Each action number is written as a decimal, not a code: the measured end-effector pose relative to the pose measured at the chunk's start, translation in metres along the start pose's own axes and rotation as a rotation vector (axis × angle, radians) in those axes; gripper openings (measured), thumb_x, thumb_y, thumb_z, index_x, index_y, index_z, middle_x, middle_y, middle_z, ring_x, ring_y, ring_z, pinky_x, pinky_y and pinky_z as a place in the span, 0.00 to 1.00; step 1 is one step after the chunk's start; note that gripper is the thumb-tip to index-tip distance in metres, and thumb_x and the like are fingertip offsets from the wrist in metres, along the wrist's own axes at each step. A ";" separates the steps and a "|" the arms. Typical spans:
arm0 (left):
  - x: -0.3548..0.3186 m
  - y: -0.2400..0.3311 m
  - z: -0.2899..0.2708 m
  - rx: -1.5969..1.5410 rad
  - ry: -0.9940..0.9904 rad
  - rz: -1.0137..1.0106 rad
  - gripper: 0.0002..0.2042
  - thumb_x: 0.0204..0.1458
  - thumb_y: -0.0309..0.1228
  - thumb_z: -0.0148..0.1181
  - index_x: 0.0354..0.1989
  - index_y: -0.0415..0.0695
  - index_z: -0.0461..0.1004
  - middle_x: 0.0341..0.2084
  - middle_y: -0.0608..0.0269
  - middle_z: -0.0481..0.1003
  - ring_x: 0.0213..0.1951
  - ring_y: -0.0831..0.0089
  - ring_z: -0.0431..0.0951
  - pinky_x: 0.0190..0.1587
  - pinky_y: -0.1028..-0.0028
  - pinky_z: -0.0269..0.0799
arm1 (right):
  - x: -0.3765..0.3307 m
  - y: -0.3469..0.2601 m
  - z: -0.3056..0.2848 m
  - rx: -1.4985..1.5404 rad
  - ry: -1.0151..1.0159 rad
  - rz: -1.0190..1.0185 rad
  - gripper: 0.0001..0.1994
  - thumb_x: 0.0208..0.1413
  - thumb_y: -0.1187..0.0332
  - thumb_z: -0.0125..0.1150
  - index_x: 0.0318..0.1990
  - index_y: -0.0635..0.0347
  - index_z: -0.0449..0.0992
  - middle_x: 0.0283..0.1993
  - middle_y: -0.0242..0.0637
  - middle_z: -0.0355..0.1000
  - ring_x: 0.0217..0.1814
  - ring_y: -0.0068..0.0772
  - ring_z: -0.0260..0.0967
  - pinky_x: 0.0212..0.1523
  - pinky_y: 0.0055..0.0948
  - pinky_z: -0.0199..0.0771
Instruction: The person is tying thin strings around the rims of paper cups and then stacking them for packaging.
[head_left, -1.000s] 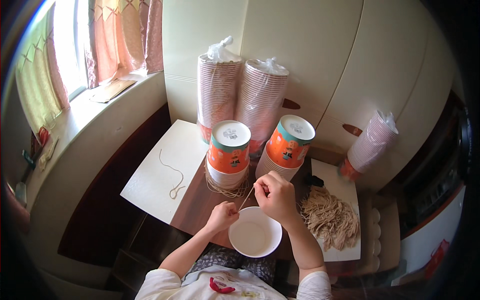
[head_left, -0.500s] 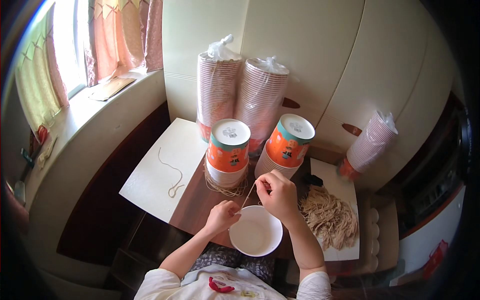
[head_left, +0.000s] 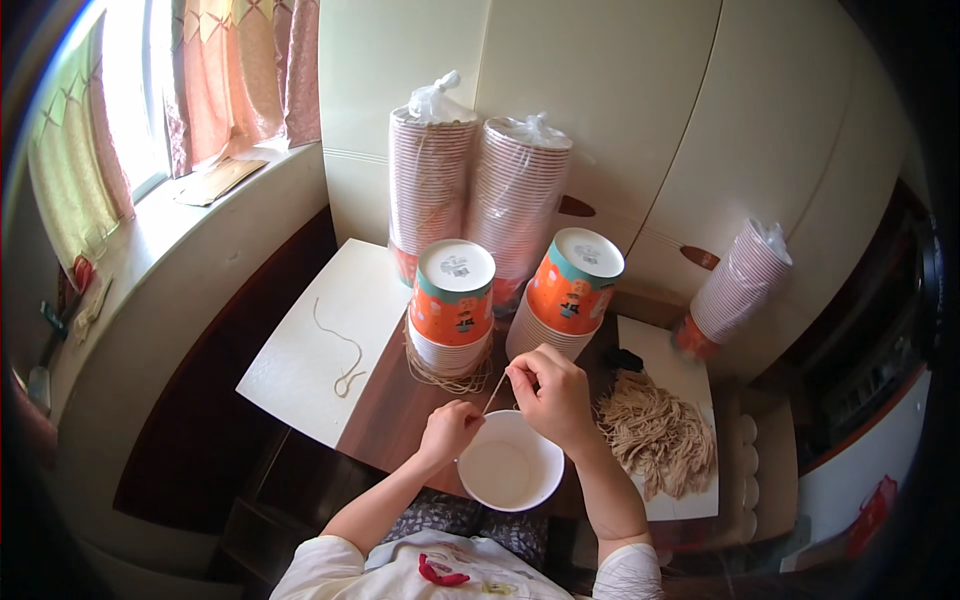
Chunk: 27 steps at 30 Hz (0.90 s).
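Between my two hands a thin tan string runs taut, just above the far rim of a white paper bucket. My left hand pinches its lower end at the bucket's left rim. The upper end is pinched by my right hand, beyond the bucket's far right rim. The bucket's mouth faces up. Behind my hands stand two upside-down stacks of orange and teal paper buckets, a left stack and a right stack. Loops of tan string lie round the left stack's base.
Two tall plastic-wrapped bucket stacks rise at the back. A heap of tan strings lies on the white board at right, with another wrapped stack behind. One loose string rests on the left white board.
Both hands keep their pinch on the string and have hardly moved. The whole view has shifted very slightly.
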<state>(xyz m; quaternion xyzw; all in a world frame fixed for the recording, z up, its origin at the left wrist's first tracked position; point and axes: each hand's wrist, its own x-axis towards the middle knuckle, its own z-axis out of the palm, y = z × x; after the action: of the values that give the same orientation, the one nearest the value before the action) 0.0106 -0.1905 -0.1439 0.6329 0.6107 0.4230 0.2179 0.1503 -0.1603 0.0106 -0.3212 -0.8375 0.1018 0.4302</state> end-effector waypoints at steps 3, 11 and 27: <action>0.001 0.002 0.002 0.015 -0.021 -0.026 0.04 0.41 0.28 0.58 0.24 0.41 0.75 0.24 0.56 0.73 0.29 0.59 0.75 0.33 0.65 0.71 | -0.004 0.001 -0.002 0.006 0.018 -0.013 0.03 0.45 0.75 0.58 0.24 0.62 0.71 0.22 0.36 0.67 0.19 0.31 0.66 0.21 0.26 0.65; 0.012 -0.003 0.001 -0.023 -0.028 0.014 0.05 0.42 0.28 0.57 0.26 0.41 0.74 0.25 0.54 0.74 0.30 0.59 0.75 0.34 0.66 0.71 | -0.012 0.024 -0.050 0.527 -0.210 0.395 0.11 0.49 0.79 0.54 0.40 0.62 0.65 0.23 0.20 0.57 0.23 0.09 0.52 0.23 0.12 0.54; 0.073 0.042 0.062 -0.090 -0.491 0.377 0.13 0.44 0.30 0.60 0.38 0.40 0.71 0.29 0.56 0.76 0.33 0.65 0.77 0.35 0.71 0.72 | -0.122 0.000 -0.129 1.117 0.209 0.365 0.18 0.49 0.80 0.47 0.50 0.68 0.66 0.51 0.53 0.65 0.47 0.43 0.69 0.47 0.38 0.70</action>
<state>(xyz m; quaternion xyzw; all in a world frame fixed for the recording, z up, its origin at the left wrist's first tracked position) 0.0775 -0.1120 -0.1253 0.8079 0.3924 0.3172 0.3045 0.3033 -0.2502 0.0091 -0.1936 -0.5417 0.5670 0.5895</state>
